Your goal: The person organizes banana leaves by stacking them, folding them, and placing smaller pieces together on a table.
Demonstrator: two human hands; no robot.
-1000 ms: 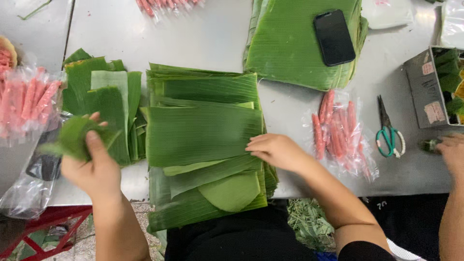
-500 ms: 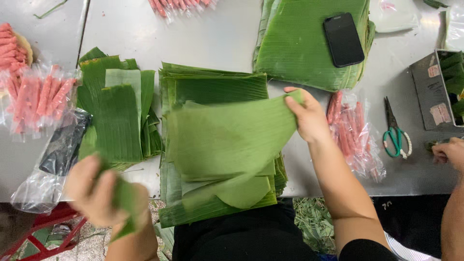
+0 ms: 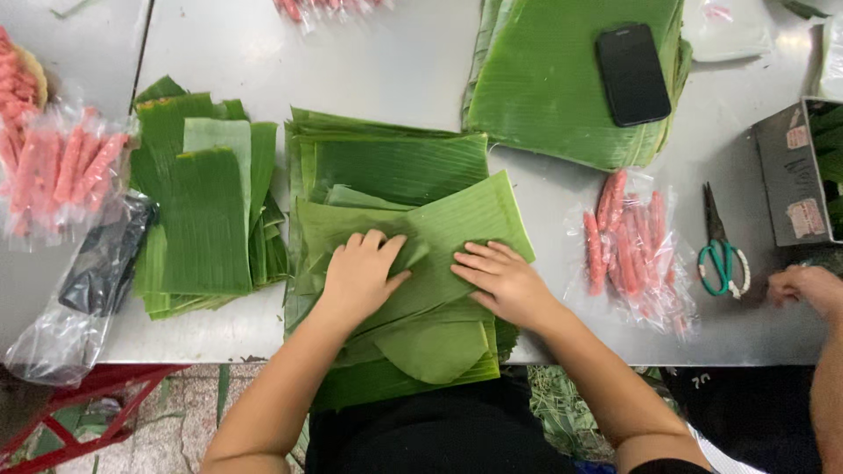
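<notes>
Now both hands lie flat on one light green banana leaf sheet (image 3: 457, 230), which sits skewed on top of the tall stack of dark green cut banana leaves (image 3: 395, 162) at the near edge of the grey metal table (image 3: 378, 61). The left hand (image 3: 362, 274) presses down with fingers spread and palm open over the sheet's left part; the right hand (image 3: 499, 279) rests open beside it, fingertips pointing toward the left hand, gripping nothing. Half a second ago the right hand held this sheet up by its far corner, lifted off the stack, while the left hand hung below the table's near edge, closed around a small scrap of leaf; that scrap is no longer in view, and the left hand has come up onto the sheet. A second ago the left hand was over the smaller pile of narrow green leaf strips (image 3: 206, 219) toward the table's left edge, which now lies untouched.

A clear plastic bag of pink sausages (image 3: 632, 246) lies just right of the stack, and green-handled scissors (image 3: 722, 254) lie beyond it near the right edge. A black smartphone (image 3: 632, 75) rests on a second heap of broad green leaves (image 3: 544, 96) at the far edge. Another person's hand (image 3: 803, 288) shows at the right edge of the table.
</notes>
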